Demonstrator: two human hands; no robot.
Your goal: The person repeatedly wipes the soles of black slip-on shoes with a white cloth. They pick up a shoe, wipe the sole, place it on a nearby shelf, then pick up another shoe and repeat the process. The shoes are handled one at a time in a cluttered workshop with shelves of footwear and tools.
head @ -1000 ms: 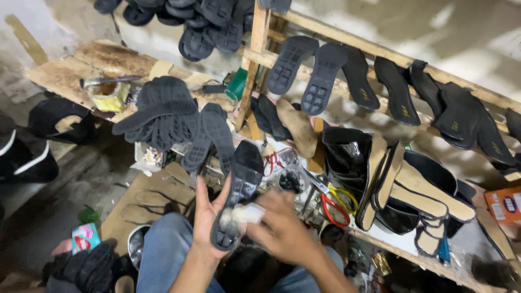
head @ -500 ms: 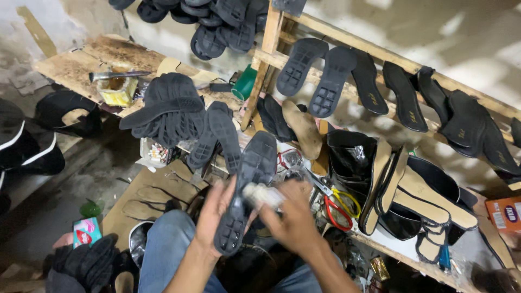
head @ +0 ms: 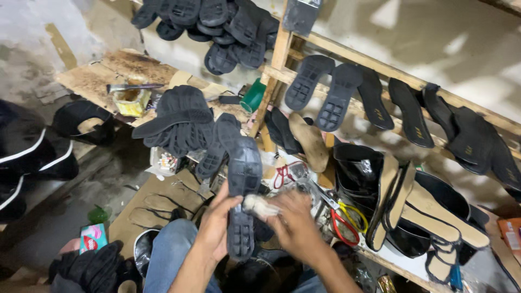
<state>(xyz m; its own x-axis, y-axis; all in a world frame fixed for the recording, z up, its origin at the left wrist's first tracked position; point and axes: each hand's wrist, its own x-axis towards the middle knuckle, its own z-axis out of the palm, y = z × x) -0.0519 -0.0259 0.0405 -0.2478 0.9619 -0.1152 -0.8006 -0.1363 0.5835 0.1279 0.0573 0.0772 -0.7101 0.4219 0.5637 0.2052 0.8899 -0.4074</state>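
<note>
The left hand [head: 217, 228] is clamped around a black shoe sole [head: 242, 190], upright above the lap; the right hand [head: 293, 222] presses a pale cloth wad [head: 258, 205] against it. The sole looks light, flexible and grippy, best held mid-length.

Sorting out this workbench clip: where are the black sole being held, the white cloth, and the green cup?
black sole [head: 243, 179], head view, upper tread.
white cloth [head: 255, 205], head view, bunched middle.
green cup [head: 253, 96], head view, its side wall.
</note>
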